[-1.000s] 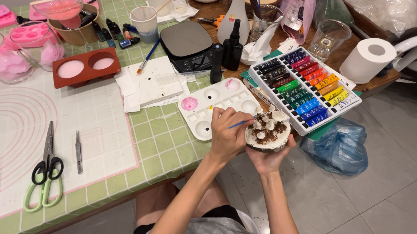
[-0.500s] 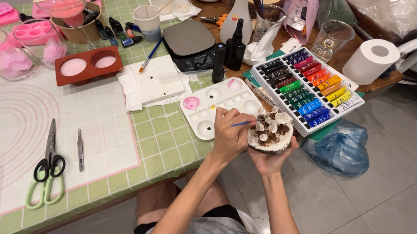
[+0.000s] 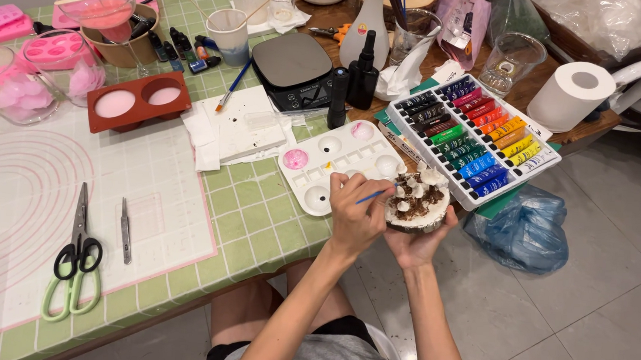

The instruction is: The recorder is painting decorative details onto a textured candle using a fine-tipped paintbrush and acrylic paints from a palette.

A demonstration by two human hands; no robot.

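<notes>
Left hand (image 3: 354,218) pinches a thin blue brush (image 3: 373,197), grip closed tight; right hand (image 3: 422,242) cups the brown-and-white model (image 3: 417,201) (just off the desk (image 3: 259,221) edge, beside the palette (image 3: 336,162)).

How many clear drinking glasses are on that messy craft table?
2, perhaps more hidden in the clutter. One clear glass holding brushes stands behind the black scale; one empty clear glass tumbler sits between the paint tube set and the white paper roll.

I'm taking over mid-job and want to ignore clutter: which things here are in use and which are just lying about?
In use: left hand with thin blue brush; right hand cupping the brown-and-white decorated piece; white palette; paint tube set.

Lying about: scissors; tweezers; scale; paper roll; red mould.
</notes>
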